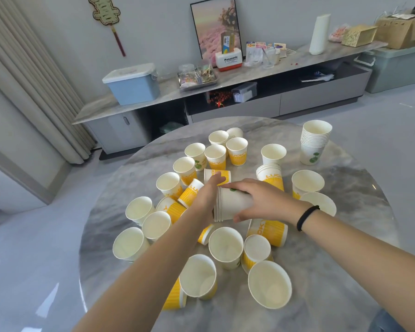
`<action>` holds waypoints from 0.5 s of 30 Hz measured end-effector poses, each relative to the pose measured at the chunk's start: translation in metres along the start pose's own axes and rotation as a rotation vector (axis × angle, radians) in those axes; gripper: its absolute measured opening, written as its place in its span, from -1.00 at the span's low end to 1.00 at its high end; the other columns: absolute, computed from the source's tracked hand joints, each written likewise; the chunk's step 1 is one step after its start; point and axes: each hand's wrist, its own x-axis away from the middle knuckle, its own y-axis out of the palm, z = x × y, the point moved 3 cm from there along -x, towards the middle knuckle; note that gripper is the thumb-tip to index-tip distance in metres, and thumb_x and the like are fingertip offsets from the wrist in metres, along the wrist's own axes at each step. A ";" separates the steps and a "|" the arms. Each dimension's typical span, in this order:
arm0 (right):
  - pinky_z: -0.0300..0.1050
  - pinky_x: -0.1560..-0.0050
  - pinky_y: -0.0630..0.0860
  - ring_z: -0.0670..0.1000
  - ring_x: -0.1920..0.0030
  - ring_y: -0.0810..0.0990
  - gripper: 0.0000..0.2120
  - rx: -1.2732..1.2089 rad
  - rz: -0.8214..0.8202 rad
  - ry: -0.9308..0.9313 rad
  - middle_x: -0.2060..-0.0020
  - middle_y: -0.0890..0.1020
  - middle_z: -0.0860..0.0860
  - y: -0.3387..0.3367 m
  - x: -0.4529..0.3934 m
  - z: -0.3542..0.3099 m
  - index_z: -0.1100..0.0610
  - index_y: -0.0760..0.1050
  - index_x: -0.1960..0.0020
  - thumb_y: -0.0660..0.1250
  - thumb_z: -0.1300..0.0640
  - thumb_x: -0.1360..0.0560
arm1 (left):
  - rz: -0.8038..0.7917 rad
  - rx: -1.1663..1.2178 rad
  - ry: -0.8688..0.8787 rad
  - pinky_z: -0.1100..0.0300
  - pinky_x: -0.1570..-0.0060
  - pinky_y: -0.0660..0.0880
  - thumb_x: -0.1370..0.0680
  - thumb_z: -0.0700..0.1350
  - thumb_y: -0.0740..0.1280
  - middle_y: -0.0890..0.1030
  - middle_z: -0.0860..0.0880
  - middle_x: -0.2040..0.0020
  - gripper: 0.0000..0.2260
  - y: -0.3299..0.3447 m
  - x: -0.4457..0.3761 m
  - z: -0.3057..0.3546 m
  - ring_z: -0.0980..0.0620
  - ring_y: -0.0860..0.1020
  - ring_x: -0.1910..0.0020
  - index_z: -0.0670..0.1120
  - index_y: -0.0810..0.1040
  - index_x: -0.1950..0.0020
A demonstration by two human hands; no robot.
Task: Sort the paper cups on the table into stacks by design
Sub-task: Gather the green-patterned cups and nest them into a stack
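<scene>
Several paper cups stand or lie scattered on a round marble table [345, 295], some yellow with "LUCKY" print, some white with a green leaf. At the table's middle my right hand [261, 200] grips a small sideways stack of white leaf cups [230, 204]. My left hand [207, 191] presses against that stack's rim end, fingers reaching toward a toppled yellow cup [217, 176]. A tall stack of white leaf cups [314, 142] stands at the far right. A short stack of yellow cups [271, 176] stands just beyond my right hand.
Behind the table runs a long low cabinet [225, 80] with a blue lidded box [132, 85], a tray, a picture frame and cardboard boxes. Curtains hang at the left. Grey floor surrounds the table.
</scene>
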 end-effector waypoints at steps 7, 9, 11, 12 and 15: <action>-0.04 -0.19 0.44 0.04 -0.24 0.44 -0.21 0.089 0.026 0.062 -0.27 0.46 -0.01 0.016 -0.012 -0.011 -0.09 0.27 -0.40 0.49 -0.17 -0.25 | 0.236 -0.475 0.254 0.11 -0.09 0.40 -0.58 -0.08 0.16 0.56 0.02 0.02 -0.83 -0.059 0.022 -0.008 0.00 0.49 -0.02 0.00 0.55 0.01; -0.02 -0.17 0.45 0.06 -0.22 0.47 -0.22 0.090 0.037 0.062 -0.26 0.48 0.01 0.021 -0.018 -0.018 -0.05 0.29 -0.38 0.48 -0.20 -0.25 | 0.312 -0.613 0.312 0.22 0.08 0.41 -0.54 -0.19 0.18 0.56 0.05 -0.01 -0.75 -0.085 0.031 -0.006 0.06 0.49 0.03 -0.04 0.57 -0.14; -0.02 -0.14 0.47 0.07 -0.19 0.49 -0.24 0.086 0.042 0.050 -0.24 0.49 0.02 0.026 -0.023 -0.026 -0.04 0.30 -0.37 0.47 -0.20 -0.25 | 0.354 -0.670 0.312 0.34 0.17 0.40 -0.52 -0.27 0.15 0.59 0.01 -0.07 -0.68 -0.112 0.035 -0.006 0.07 0.51 0.05 -0.07 0.58 -0.17; -0.02 -0.14 0.47 0.07 -0.19 0.49 -0.24 0.087 0.042 0.048 -0.24 0.49 0.03 0.026 -0.026 -0.028 -0.03 0.30 -0.37 0.47 -0.20 -0.25 | 0.365 -0.685 0.293 0.34 0.12 0.40 -0.51 -0.30 0.14 0.60 -0.02 -0.12 -0.66 -0.123 0.036 -0.006 0.05 0.52 -0.01 -0.09 0.59 -0.16; -0.04 -0.13 0.46 0.05 -0.21 0.48 -0.23 0.078 0.023 0.022 -0.26 0.49 0.01 0.035 -0.031 -0.039 -0.01 0.30 -0.38 0.47 -0.20 -0.25 | 0.426 -0.831 0.211 0.18 -0.17 0.39 -0.49 -0.33 0.10 0.58 -0.03 -0.23 -0.60 -0.157 0.037 -0.006 -0.07 0.50 -0.21 -0.05 0.59 -0.17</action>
